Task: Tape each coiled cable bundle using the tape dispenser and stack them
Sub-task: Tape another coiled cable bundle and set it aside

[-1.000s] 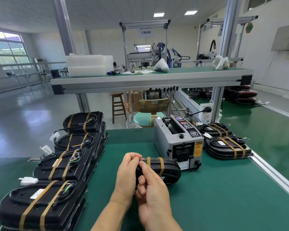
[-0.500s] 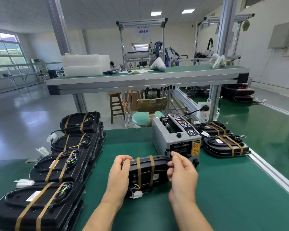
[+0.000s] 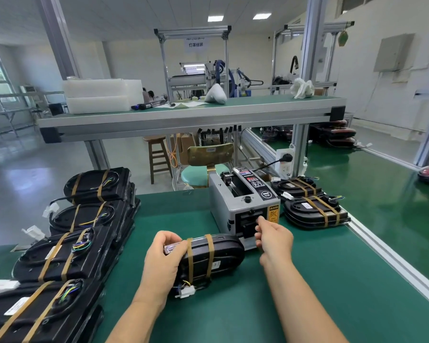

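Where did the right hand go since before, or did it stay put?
Yes. The right hand left the cable bundle and went forward to the tape dispenser; its fingertips are now at the front slot.

You have four bundle stacks (image 3: 60,253) left, two bundles (image 3: 315,215) right, and one bundle (image 3: 223,253) in your left hand (image 3: 162,258). There is one tape dispenser (image 3: 233,206).
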Demonstrator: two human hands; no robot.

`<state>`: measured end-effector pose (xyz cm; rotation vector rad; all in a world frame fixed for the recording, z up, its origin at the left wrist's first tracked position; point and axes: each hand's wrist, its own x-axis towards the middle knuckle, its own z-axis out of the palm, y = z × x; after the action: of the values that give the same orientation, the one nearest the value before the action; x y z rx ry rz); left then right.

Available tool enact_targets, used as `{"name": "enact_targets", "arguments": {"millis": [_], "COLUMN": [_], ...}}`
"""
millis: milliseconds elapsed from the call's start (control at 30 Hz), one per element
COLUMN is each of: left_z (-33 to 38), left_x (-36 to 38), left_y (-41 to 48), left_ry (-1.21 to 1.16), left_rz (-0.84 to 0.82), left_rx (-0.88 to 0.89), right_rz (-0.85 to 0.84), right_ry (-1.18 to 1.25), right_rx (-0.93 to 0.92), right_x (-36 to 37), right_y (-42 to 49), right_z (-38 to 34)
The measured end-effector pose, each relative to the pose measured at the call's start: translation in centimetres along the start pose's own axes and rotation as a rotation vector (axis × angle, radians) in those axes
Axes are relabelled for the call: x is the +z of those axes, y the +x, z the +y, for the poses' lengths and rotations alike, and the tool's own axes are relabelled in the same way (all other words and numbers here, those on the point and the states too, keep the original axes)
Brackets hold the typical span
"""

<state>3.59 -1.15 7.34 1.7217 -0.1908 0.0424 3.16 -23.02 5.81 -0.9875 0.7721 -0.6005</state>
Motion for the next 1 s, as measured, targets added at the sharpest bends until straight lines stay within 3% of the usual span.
{"name": "enact_targets", "arguments": {"millis": [200, 400, 500, 600, 867, 1000], "left_z": [1.2, 1.9, 1.3, 0.9, 0.5, 0.6], "left_x": [0.6, 1.2, 1.3, 1.8, 2.6, 3.2], "left_y": [0.2, 1.0, 0.9, 0.7, 1.3, 1.2], "left_ry": [0.345, 1.025, 1.013, 1.163, 1.226, 1.206], "left_rz": [0.021, -0.015, -0.043, -0.04, -0.026, -0.028], "left_rx": [0.144, 0.311, 0.33, 0.363, 0.409, 0.422], "right_rz": [0.015, 0.034, 0.056, 0.042, -0.265, -0.194], "right_ry": [-0.073, -0.106, -0.132, -0.11, 0.097, 0.187], "right_rx": [0.06, 0.074, 0.057, 0.05, 0.105, 0.082], "right_x": [0.3, 0.7, 0.9, 0.7, 0.4, 0.9], "right_y": [0.2, 0.0, 0.0, -0.7, -7.6, -9.0], "right_z": [-1.0, -1.0, -1.0, -0.9, 1.3, 3.1]}}
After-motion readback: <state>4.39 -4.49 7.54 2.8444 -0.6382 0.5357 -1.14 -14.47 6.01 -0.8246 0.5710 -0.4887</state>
